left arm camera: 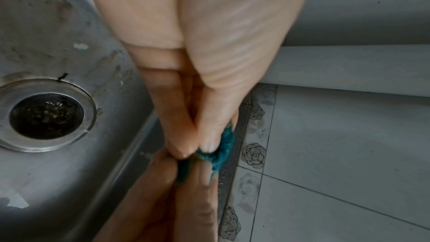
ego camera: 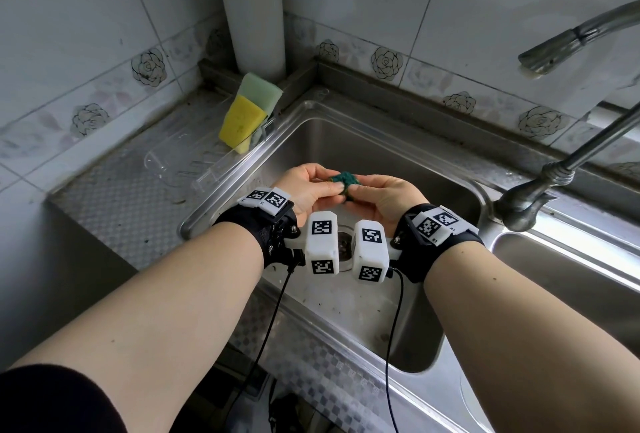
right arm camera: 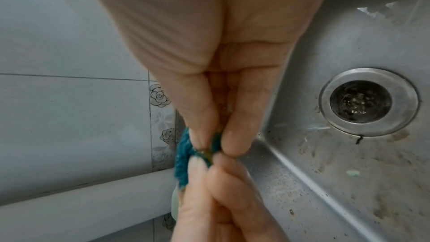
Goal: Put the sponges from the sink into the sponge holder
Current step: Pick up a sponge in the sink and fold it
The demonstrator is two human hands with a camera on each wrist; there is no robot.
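Note:
Both hands hold a small dark green sponge [ego camera: 345,182] above the steel sink [ego camera: 391,141], squeezed between them. My left hand [ego camera: 320,186] pinches its left end and my right hand [ego camera: 363,190] pinches its right end. In the left wrist view the green sponge [left arm camera: 223,146] bulges past the fingertips; in the right wrist view the same sponge [right arm camera: 186,157] is crumpled between both hands' fingers. A clear plastic sponge holder [ego camera: 207,169] sits on the counter left of the sink. A yellow sponge [ego camera: 240,120] and a pale green sponge [ego camera: 261,91] stand in its far end.
A steel faucet [ego camera: 571,41] arches over the sink from the right, its base [ego camera: 523,205] on the divider before a second basin [ego camera: 568,280]. The drain [ego camera: 344,245] lies below my wrists. A white pipe [ego camera: 256,6] runs up the tiled corner.

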